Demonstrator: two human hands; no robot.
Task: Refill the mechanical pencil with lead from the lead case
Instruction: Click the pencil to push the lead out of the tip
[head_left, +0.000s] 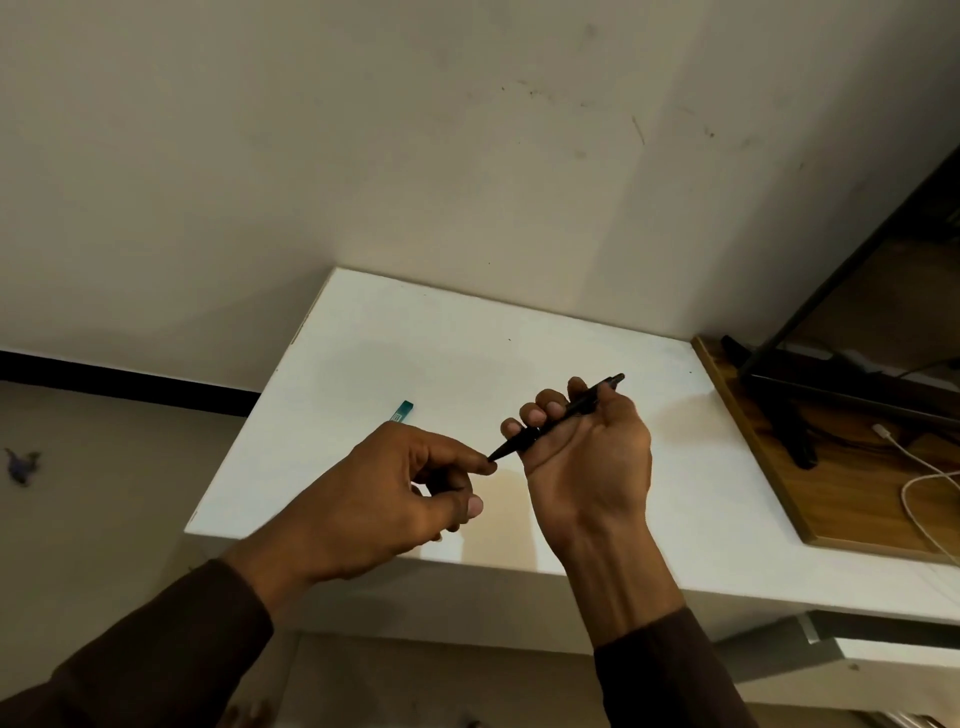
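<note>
Black pencil (558, 415) sits gripped in the right hand (587, 447) at frame centre. Left hand (410, 478) pinches its tip; the teal lead case (403, 410) lies on the white table (415, 343) behind.

I log: mechanical pencil (558, 418), slim, black, held aloft at a slant, tip low-left. Lead case (403, 410), teal, small, flat on the white tabletop (519, 338), partly hidden.

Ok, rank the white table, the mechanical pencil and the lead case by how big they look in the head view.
1. White table, by far the largest.
2. Mechanical pencil, gripped in the right hand.
3. Lead case, smallest as seen, though the left hand hides part of it, so its full length is unsure.
</note>
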